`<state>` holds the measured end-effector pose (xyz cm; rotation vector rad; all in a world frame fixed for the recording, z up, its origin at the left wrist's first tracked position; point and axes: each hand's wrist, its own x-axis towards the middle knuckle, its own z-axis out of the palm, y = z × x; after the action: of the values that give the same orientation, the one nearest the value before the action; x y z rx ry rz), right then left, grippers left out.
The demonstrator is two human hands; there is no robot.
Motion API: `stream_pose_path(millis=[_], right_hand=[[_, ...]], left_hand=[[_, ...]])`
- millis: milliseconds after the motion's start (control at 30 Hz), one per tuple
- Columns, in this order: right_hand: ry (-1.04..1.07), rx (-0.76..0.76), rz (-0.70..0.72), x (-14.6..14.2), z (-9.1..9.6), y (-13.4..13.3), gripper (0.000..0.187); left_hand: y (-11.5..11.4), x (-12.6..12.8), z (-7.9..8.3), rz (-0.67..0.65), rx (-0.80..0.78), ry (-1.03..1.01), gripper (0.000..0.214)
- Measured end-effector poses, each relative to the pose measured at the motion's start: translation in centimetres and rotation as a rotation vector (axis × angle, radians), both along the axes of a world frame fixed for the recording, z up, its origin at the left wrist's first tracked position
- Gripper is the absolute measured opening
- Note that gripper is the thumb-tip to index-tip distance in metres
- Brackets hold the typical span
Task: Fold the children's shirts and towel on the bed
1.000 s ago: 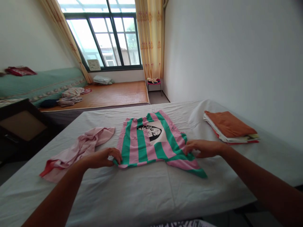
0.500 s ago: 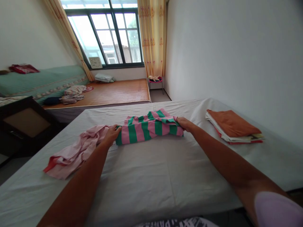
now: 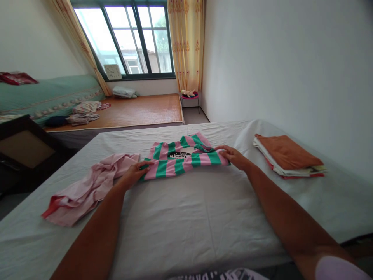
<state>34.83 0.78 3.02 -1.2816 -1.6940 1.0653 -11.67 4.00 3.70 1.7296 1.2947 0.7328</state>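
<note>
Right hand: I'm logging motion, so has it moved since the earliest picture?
Yes. Against the folded cloths, the right hand has moved forward, from about level with their near edge to level with their middle.

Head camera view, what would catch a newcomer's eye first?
Probably the pink and green striped garment, partly folded on the white sheet, with the left hand and right hand touching its ends. Next, perhaps, the orange-topped stack at right or the bright window at upper left.

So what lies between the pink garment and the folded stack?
From left to right, the head view shows the left hand, the striped shirt and the right hand.
</note>
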Motion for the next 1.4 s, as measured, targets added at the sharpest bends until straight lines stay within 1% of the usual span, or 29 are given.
stream_pose_path(millis=[67,167,233,267,300,333,400,433,467,500,533,600,667,700,733,767,867,933,1000,1100,1233,1267,1333,1400], right_hand=[[-0.060,-0.045,0.065,1.4,0.3,-0.1,0.046],[-0.157,-0.144,0.177,3.1,0.0,-0.2,0.043],[-0.244,-0.194,0.180,3.7,-0.5,-0.2,0.042],[-0.299,-0.187,0.147,3.7,-0.6,-0.2,0.041],[-0.362,-0.149,0.085,3.6,-0.6,-0.2,0.038],[-0.427,-0.079,-0.007,3.5,-0.6,-0.1,0.034],[-0.519,0.114,-0.234,2.8,0.0,0.3,0.028],[-0.543,0.197,-0.322,2.3,0.3,0.6,0.025],[-0.557,0.254,-0.364,1.8,0.7,1.1,0.024],[-0.567,0.285,-0.357,1.3,1.1,1.7,0.024],[-0.578,0.297,-0.317,0.7,1.5,2.4,0.025],[-0.622,0.299,-0.206,-0.6,1.8,4.0,0.027],[-0.680,0.290,-0.108,-2.1,1.7,5.6,0.030],[-0.704,0.284,-0.069,-2.9,1.5,6.4,0.031],[-0.727,0.273,-0.033,-3.7,1.3,7.1,0.032],[-0.752,0.255,-0.003,-4.5,1.1,7.7,0.034],[-0.845,0.180,0.054,-6.4,1.0,9.3,0.041],[-0.888,0.159,0.082,-7.2,1.3,10.1,0.037],[-0.874,0.178,0.084,-7.5,1.6,10.8,0.030],[-0.820,0.174,0.087,-7.1,1.7,11.5,0.027],[-0.854,0.109,0.093,-6.2,2.1,11.3,0.034],[-0.861,0.129,0.078,-6.1,2.5,10.9,0.035],[-0.846,0.223,0.067,-6.0,3.5,9.6,0.033],[-0.810,0.307,0.127,-6.0,4.6,7.8,0.029]], left_hand=[[-0.1,-0.4,0.4,-0.055,-0.034,0.048,0.058],[-0.6,-0.9,1.4,-0.115,-0.130,0.150,0.054],[-0.8,-1.0,2.0,-0.132,-0.166,0.204,0.051],[-0.9,-1.0,2.2,-0.136,-0.170,0.223,0.050],[-1.0,-1.0,2.3,-0.140,-0.169,0.235,0.047],[-1.0,-1.0,2.3,-0.138,-0.163,0.243,0.045],[-0.9,-1.1,2.2,-0.113,-0.141,0.253,0.041],[-0.8,-1.2,2.0,-0.096,-0.123,0.260,0.039],[-0.7,-1.3,1.9,-0.082,-0.098,0.276,0.038],[-0.6,-1.5,1.8,-0.068,-0.056,0.303,0.037],[-0.4,-1.5,1.6,-0.046,0.009,0.337,0.035],[-0.1,-1.4,1.4,0.027,0.210,0.403,0.031],[-0.1,-0.5,1.0,0.104,0.430,0.413,0.027],[-0.2,0.2,0.8,0.106,0.508,0.394,0.026],[-0.4,1.2,0.6,0.075,0.560,0.367,0.026],[-0.7,2.3,0.3,0.012,0.588,0.339,0.027],[-2.2,5.8,-0.4,-0.257,0.619,0.285,0.028],[-3.3,7.6,-0.9,-0.420,0.617,0.293,0.029],[-4.1,8.7,-1.1,-0.507,0.615,0.326,0.029],[-4.5,9.1,-1.3,-0.529,0.609,0.355,0.030],[-4.3,8.9,-1.4,-0.530,0.588,0.341,0.030],[-4.2,8.8,-1.5,-0.528,0.588,0.337,0.030],[-4.1,8.8,-1.6,-0.527,0.590,0.326,0.030],[-4.0,8.9,-1.7,-0.529,0.589,0.315,0.031]])
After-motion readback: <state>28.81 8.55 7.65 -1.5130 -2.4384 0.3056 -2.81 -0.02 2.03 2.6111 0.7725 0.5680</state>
